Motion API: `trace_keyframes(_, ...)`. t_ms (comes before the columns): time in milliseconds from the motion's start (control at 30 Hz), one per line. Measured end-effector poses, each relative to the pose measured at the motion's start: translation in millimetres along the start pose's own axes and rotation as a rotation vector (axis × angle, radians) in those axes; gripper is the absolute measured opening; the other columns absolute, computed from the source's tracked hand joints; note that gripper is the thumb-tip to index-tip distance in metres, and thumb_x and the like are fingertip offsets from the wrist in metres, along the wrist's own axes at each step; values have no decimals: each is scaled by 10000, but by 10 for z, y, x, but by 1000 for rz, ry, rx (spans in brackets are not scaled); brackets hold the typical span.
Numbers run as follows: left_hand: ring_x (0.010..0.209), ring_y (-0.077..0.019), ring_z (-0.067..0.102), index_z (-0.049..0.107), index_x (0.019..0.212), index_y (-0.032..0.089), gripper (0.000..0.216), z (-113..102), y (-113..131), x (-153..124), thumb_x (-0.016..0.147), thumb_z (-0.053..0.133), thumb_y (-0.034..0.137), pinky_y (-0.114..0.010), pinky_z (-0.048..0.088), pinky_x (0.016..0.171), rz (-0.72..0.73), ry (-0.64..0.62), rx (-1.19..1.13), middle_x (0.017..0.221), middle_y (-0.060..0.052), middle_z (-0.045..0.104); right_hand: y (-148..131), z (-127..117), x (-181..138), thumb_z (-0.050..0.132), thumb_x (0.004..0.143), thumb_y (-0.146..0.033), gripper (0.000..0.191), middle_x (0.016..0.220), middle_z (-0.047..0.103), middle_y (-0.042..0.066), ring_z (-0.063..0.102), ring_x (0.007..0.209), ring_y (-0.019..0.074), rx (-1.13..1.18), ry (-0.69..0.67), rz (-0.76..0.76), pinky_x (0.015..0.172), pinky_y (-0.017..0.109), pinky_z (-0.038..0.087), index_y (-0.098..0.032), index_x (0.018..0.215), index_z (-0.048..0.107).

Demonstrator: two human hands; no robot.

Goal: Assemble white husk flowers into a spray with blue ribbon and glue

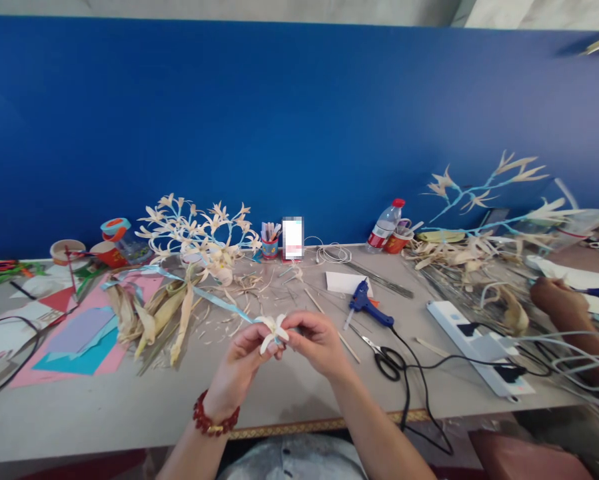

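Note:
A small cream flower [273, 332], its petals looking like dried husk, is held between my two hands above the front of the table. My left hand [249, 347] is closed around its base, with a bead bracelet on the wrist. My right hand [315, 340] pinches the flower's right-hand petal. From the flower a strip of light-blue tape [219, 303] runs up and left toward a bundle of dried husks [152, 313]. Behind my hands stands a spray of finished cream flowers [199, 230] on blue-wrapped stems. What lies under my fingers is hidden.
Right of my hands lie a blue glue gun [368, 305], black-handled scissors [389, 363] and a white power strip [479, 350] with trailing cables. Coloured paper [79, 333] covers the left. A bottle [386, 227] stands at the back. Another person's hand [559, 299] works at far right.

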State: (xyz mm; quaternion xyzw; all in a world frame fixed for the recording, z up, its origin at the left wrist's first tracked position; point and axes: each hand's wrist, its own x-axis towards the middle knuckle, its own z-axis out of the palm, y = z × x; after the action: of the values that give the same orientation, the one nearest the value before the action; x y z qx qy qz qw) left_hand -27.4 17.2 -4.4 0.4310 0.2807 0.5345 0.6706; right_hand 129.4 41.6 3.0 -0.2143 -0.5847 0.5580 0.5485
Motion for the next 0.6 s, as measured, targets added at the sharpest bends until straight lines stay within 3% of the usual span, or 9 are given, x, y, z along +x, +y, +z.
trace_keyframes(167,691,-121,551,687,783,173,62,36,-7,6,803,701,231,-238,422,704,-24,-6,-36,686,-2,628,5,26,-23,666,846,-318,143,648,657,15,625,534,133,-43,41,0,499,237,474,-178,814,668)
trace_keyframes(433,748,-147,579,696,813,190,26,112,-34,-19,813,684,213,-243,442,712,229,240,283,758,-16,658,17,69,-18,631,861,-348,193,642,618,17,505,525,100,-291,209,-27,465,204,398,-176,788,676)
trace_keyframes(600,709,-131,572,709,825,187,38,98,-34,-4,800,696,212,-243,448,704,143,221,64,739,-9,653,-26,52,15,670,833,-312,149,613,633,11,510,481,95,-263,141,-17,450,207,391,-173,783,693)
